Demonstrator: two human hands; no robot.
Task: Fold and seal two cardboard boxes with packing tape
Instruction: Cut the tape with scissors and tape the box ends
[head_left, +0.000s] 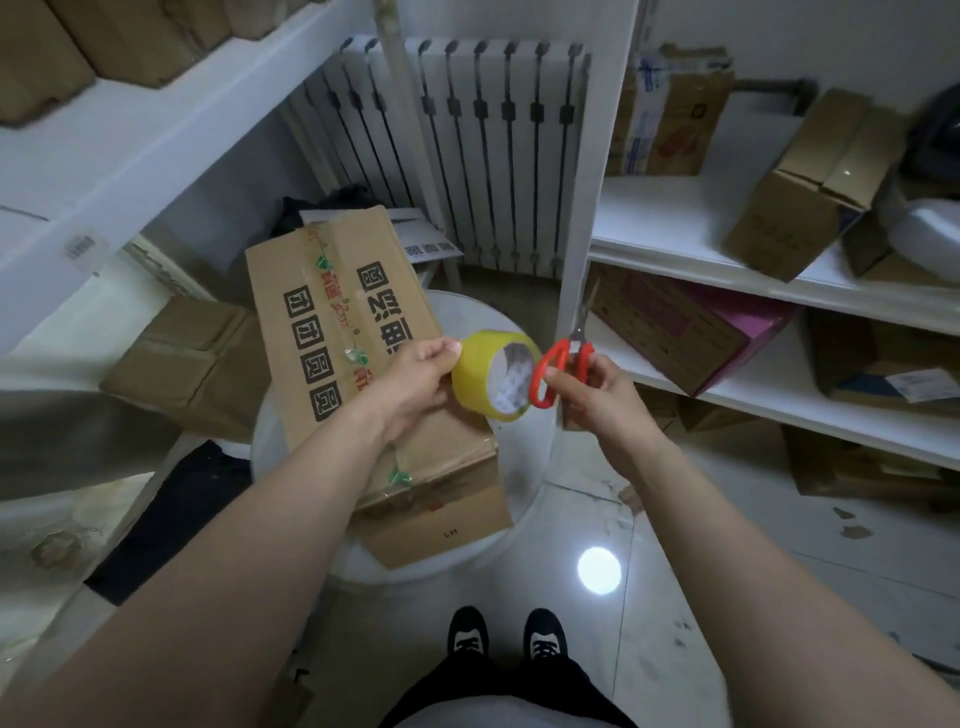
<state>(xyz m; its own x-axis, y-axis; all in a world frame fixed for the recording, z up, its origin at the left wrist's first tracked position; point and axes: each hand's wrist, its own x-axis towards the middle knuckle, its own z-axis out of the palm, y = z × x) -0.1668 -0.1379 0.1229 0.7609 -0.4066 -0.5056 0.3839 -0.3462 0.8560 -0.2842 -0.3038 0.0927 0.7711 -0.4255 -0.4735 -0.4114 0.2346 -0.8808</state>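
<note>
Your left hand (415, 376) and right hand (592, 395) are bare, as are both forearms (270, 519) to the edge of view. You wear dark trousers (498, 680), black shoes (467, 631) with white laces, and a pale top (498, 716).

On the flattened cardboard box (332, 332) I read a column of big black characters, 团团圆圆, turned sideways to me. A second black column beside it is partly covered, and the small red print between them is too blurred to read. The cardboard flap (441, 525) beneath carries "LM". A white sheet (431, 247) behind shows QR codes.
</note>
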